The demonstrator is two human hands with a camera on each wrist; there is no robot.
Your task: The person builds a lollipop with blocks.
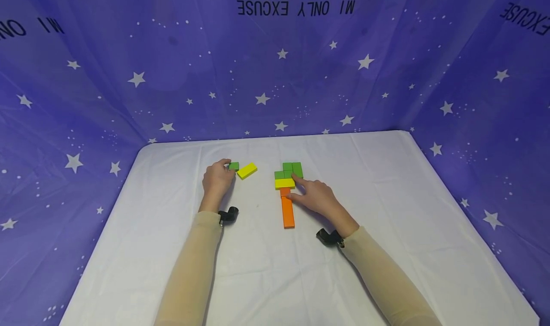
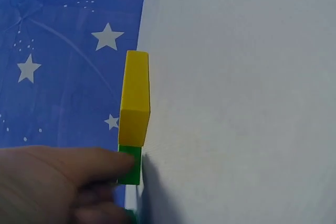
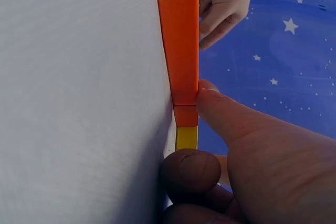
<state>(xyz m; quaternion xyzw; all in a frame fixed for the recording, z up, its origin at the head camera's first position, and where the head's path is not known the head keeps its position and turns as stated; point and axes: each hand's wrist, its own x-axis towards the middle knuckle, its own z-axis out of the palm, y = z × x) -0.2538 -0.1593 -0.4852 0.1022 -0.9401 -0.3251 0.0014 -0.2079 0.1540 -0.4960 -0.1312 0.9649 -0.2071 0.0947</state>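
At the left, the left hand (image 1: 217, 182) has thumb and index finger at a small green block (image 1: 234, 165), pinching it. A yellow block (image 1: 247, 171) lies beside it; in the left wrist view the yellow block (image 2: 135, 93) stands out beyond the green block (image 2: 130, 167) at the left hand's fingertip (image 2: 118, 163). The right hand (image 1: 322, 199) rests by a flat row of touching blocks: its index fingertip touches the green blocks (image 1: 297, 168), its thumb the orange blocks (image 1: 288, 212). Between these lies a yellow block (image 1: 284, 184). In the right wrist view the thumb touches the long orange block (image 3: 182, 40).
A white cloth (image 1: 369, 187) covers the table. Behind it and at both sides hangs a purple curtain (image 1: 258, 68) with stars and lettering. A black device sits on each wrist over beige sleeves (image 1: 189, 273).
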